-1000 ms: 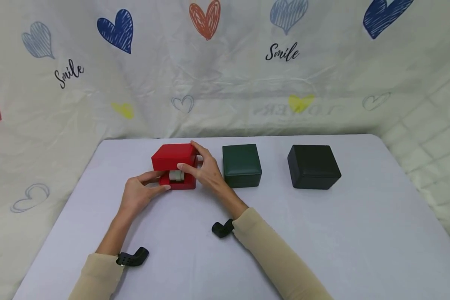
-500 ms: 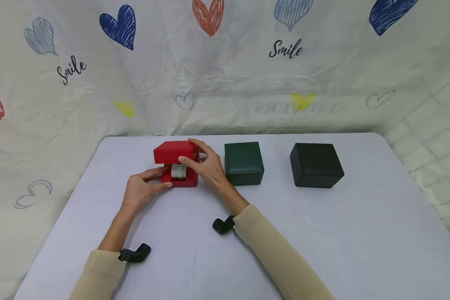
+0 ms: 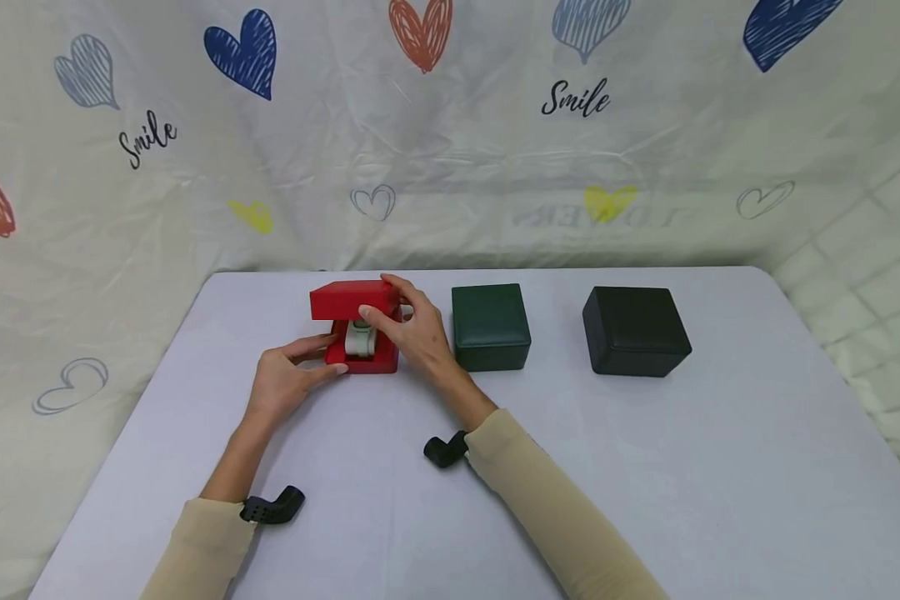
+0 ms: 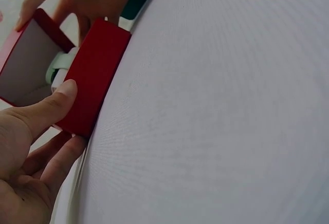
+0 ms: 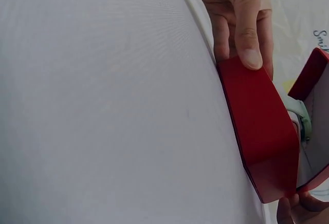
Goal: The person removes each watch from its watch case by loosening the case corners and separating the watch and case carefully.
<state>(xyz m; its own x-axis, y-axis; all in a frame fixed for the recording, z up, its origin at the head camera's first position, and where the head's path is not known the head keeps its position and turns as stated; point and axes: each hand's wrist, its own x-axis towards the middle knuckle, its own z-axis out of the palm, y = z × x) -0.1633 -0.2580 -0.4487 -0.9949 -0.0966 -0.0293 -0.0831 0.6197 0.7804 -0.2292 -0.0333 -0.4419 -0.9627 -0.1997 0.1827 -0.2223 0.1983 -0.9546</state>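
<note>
A red box (image 3: 363, 360) stands on the white table (image 3: 645, 467) at the back left, its hinged lid (image 3: 352, 298) partly raised. Inside, a pale watch (image 3: 360, 337) sits on a cushion. My left hand (image 3: 322, 358) pinches the box's base at its front left corner; in the left wrist view the thumb (image 4: 46, 111) lies on the red base (image 4: 95, 75). My right hand (image 3: 381, 302) holds the lid's front right edge, thumb beneath and fingers on top. In the right wrist view the base (image 5: 259, 126), the lid (image 5: 311, 72) and the watch (image 5: 300, 118) show.
A shut dark green box (image 3: 491, 325) stands just right of the red one, close to my right hand. A shut black box (image 3: 633, 329) stands further right. A cloth with hearts (image 3: 450, 125) hangs behind the table.
The red lid has swung further up under my right hand, showing more of the watch. My left hand has stayed on the base.
</note>
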